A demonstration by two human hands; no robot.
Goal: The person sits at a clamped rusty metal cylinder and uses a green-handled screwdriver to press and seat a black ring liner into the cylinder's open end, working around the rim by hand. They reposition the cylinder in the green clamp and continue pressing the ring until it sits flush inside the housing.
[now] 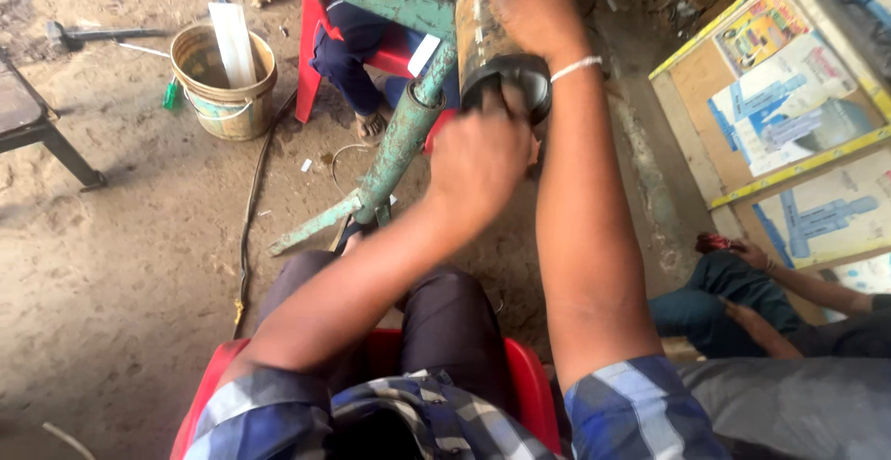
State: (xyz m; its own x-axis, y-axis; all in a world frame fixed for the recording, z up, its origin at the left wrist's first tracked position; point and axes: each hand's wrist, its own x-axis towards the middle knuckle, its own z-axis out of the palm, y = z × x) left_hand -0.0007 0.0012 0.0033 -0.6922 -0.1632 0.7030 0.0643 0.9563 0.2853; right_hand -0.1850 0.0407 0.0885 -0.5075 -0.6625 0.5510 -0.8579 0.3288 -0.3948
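Hands: left hand clamped on black ring; right hand gripping cylinder, top centre. Green stand alongside; one bucket upper left.

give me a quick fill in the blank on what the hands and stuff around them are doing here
1. The left hand presses on a black ring at the end of a ____ cylinder.
2. The right hand grips the cylinder from ____ the ring.
3. The person sits on a ____ plastic chair.
4. A white board stands in the ____ on the dirt floor.

Missing words: metal; above; red; bucket
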